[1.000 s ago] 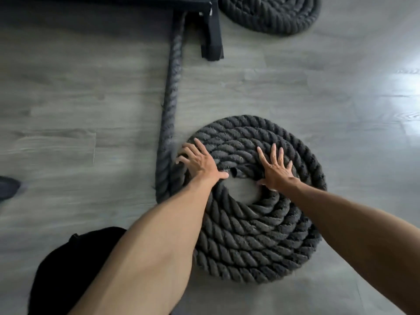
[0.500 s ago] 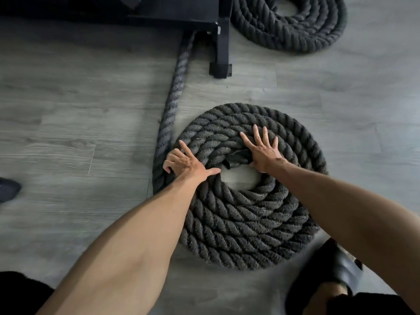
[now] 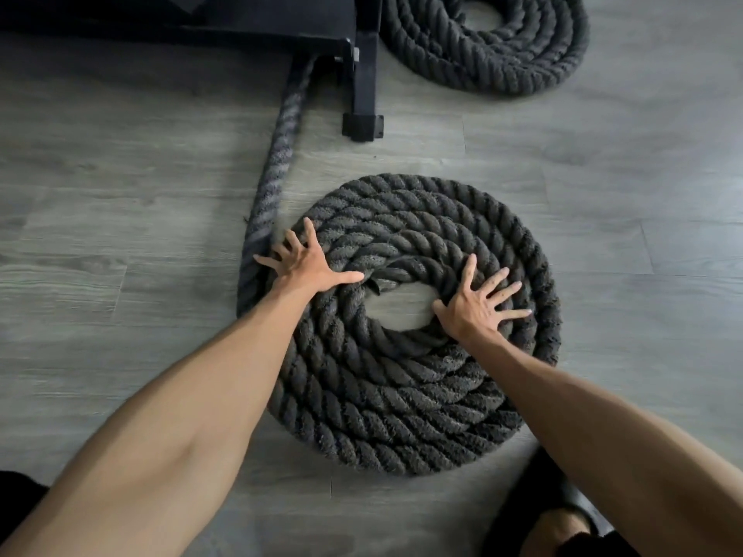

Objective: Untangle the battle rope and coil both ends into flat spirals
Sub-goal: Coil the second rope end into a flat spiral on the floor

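Note:
A thick dark grey battle rope lies in a flat spiral [image 3: 402, 400] on the floor in front of me, with a small bare hole at its middle. My left hand [image 3: 303, 263] presses flat on the spiral's left side, fingers spread. On the right of the hole, my right hand [image 3: 476, 303] lies palm down on the inner turns, fingers also spread. From the spiral's left edge a straight run of rope [image 3: 279, 154] leads up under a black frame. A second coiled spiral [image 3: 486, 46] lies at the top right.
A black metal frame [image 3: 364, 74] with a foot stands at the top centre, between the two spirals. The floor [image 3: 120, 235] is grey wood-look planks. My dark sandalled foot [image 3: 559, 520] is at the bottom right, close to the spiral's near edge.
My right hand has shifted from the top of the hole to its right side. The left hand stays on the left turns. The view has moved nearer and the far spiral shows more.

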`<action>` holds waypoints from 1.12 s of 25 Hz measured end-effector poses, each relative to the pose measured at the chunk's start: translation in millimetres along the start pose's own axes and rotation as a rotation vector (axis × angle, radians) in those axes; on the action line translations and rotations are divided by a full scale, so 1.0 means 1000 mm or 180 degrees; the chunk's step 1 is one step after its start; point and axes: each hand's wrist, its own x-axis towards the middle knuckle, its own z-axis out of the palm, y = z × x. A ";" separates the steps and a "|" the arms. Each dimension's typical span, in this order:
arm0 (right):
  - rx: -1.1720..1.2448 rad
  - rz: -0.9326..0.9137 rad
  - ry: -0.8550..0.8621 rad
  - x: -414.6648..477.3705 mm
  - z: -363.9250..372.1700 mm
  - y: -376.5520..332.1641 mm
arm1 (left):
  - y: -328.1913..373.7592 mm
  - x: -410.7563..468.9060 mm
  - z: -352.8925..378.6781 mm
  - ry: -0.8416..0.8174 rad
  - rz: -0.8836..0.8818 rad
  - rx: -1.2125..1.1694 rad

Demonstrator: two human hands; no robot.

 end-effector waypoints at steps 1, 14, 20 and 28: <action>-0.0043 -0.0091 0.0001 0.008 -0.004 0.002 | 0.005 0.000 0.001 0.0039 -0.0018 -0.0011; -0.0828 -0.1075 0.0088 0.204 -0.132 0.061 | 0.171 0.021 0.006 0.0195 -0.0828 -0.0804; -0.1155 -0.1616 -0.0116 0.282 -0.203 0.062 | 0.251 0.028 -0.005 -0.0009 -0.1262 -0.0939; -0.1323 -0.1742 -0.0250 0.300 -0.226 0.059 | 0.265 0.038 -0.018 -0.0029 -0.1500 -0.0725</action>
